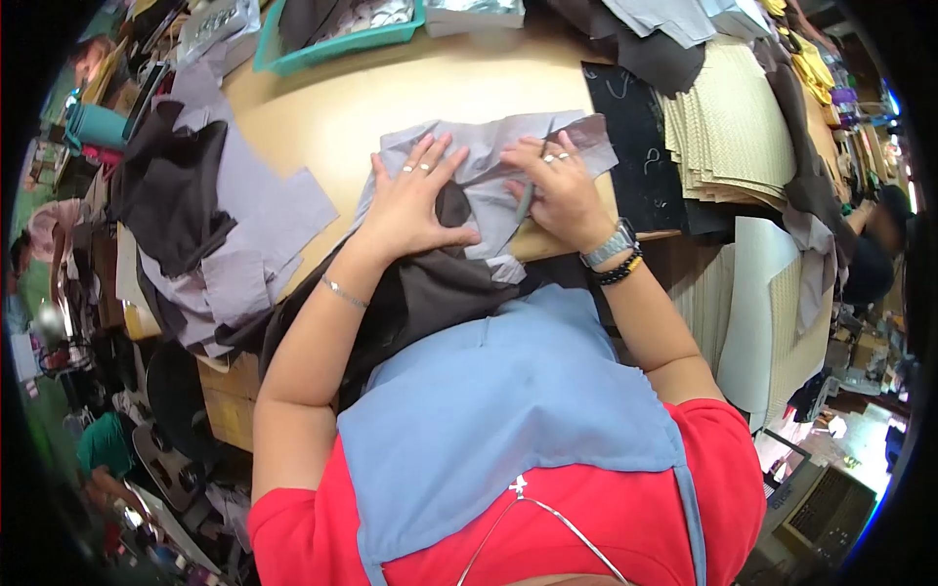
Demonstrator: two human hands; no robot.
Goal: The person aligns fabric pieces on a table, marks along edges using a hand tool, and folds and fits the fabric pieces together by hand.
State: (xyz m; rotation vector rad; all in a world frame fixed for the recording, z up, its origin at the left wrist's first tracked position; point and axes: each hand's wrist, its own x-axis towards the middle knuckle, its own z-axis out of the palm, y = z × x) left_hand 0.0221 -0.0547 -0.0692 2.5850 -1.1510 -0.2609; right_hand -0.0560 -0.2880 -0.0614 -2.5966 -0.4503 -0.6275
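A light grey piece of fabric [484,137] lies creased on the tabletop in front of me, with dark brown cloth [440,288] joined or lying beneath it and hanging toward my lap. My left hand [415,200] rests flat on the fabric, fingers spread. Over the fabric's right part, my right hand [562,186] is curled around a thin grey pen-like tool [525,203] that points down toward me; its exact kind is unclear. A brown corner of cloth [588,132] shows just beyond the right fingers.
A teal tray [337,44] of small pale pieces stands at the back of the wooden table [293,112]. Grey and dark cloth [176,186] is heaped at left. On the right are a black mat [635,146] and a stack of cream textured sheets [728,122]. Other people work nearby.
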